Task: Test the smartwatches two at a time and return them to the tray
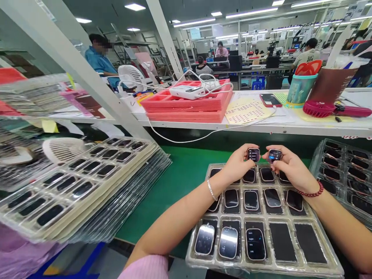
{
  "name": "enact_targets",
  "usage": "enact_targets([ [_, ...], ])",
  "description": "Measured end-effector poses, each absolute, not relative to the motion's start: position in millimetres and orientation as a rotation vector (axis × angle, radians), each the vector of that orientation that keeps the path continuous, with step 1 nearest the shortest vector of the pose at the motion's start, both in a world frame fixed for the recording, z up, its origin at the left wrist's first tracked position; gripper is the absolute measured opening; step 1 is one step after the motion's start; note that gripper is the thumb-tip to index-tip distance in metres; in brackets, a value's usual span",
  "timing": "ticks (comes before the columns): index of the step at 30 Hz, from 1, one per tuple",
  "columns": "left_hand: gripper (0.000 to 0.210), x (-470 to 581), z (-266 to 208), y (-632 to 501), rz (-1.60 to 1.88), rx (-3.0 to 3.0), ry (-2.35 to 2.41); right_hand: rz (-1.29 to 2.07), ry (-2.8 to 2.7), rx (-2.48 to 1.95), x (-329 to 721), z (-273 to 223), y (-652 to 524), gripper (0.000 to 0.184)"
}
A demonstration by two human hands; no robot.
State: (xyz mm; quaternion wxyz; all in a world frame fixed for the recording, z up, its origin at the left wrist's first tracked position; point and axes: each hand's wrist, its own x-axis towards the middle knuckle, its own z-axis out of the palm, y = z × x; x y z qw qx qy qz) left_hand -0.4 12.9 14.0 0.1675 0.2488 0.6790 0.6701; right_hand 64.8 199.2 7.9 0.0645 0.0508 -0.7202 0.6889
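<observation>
Above the far edge of a plastic tray [261, 267], my left hand [240, 164] grips a smartwatch face [254, 155] whose lit screen shows a list. My right hand [286, 161] grips a second watch face [274, 155], its screen lit with a blue patch. The two watches are side by side, a small gap between them. Below, the tray holds rows of watch faces in compartments. One watch [255, 244] in the front row shows a lit language list. Two front compartments on the right, such as the dark-lined compartment [281, 242], hold no watch.
Tall stacked trays of watches [116, 193] stand at the left, and another tray stack [343, 170] at the right. A shelf ahead carries red foam trays [186, 110], a phone [271, 100], cups and a pink fan [319, 109]. A white cable [197, 139] hangs below its edge.
</observation>
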Motion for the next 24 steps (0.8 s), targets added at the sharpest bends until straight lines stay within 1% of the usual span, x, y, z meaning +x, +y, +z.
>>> enact_targets([
  [3, 0.05, -1.0, 13.0, 12.8, 1.918, 0.717, 1.936, 2.111, -2.165, 0.212, 64.9, 7.7, 198.9, 0.048],
  [8, 0.051, -0.7, 14.1, 12.7, 1.904, 0.716, 1.935, 2.119, -2.145, 0.226, 64.4, 7.1, 198.8, 0.04],
  [10, 0.052, 0.0, 14.6, 12.7, 1.892, 0.717, 1.943, 2.135, -2.133, 0.238, 64.8, 7.6, 198.2, 0.042],
  [12, 0.059, 0.8, 14.7, 12.6, 1.89, 0.702, 1.944, 2.158, -2.124, 0.258, 65.5, 7.9, 197.5, 0.049],
  [14, 0.073, 1.8, 15.0, 12.6, 1.901, 0.672, 1.923, 2.179, -2.122, 0.261, 66.4, 7.7, 197.1, 0.057],
  [15, 0.078, 2.4, 15.4, 12.7, 1.912, 0.662, 1.907, 2.187, -2.126, 0.255, 66.7, 7.5, 197.1, 0.058],
  [16, 0.079, 2.9, 16.1, 12.9, 1.921, 0.657, 1.894, 2.191, -2.13, 0.243, 66.9, 7.1, 197.4, 0.056],
  [17, 0.074, 3.4, 17.1, 13.1, 1.925, 0.657, 1.885, 2.197, -2.135, 0.227, 67.0, 6.7, 197.9, 0.051],
  [19, 0.046, 4.0, 19.6, 13.7, 1.922, 0.646, 1.885, 2.228, -2.114, 0.189, 66.6, 6.2, 199.1, 0.036],
  [20, 0.031, 4.0, 20.9, 13.9, 1.916, 0.629, 1.891, 2.253, -2.084, 0.173, 66.3, 6.0, 199.7, 0.031],
  [21, 0.024, 3.9, 22.0, 14.0, 1.911, 0.606, 1.895, 2.278, -2.048, 0.162, 65.9, 6.0, 200.1, 0.032],
  [24, 0.032, 3.4, 23.0, 13.7, 1.922, 0.557, 1.889, 2.266, -2.015, 0.163, 65.4, 6.3, 200.3, 0.035],
])
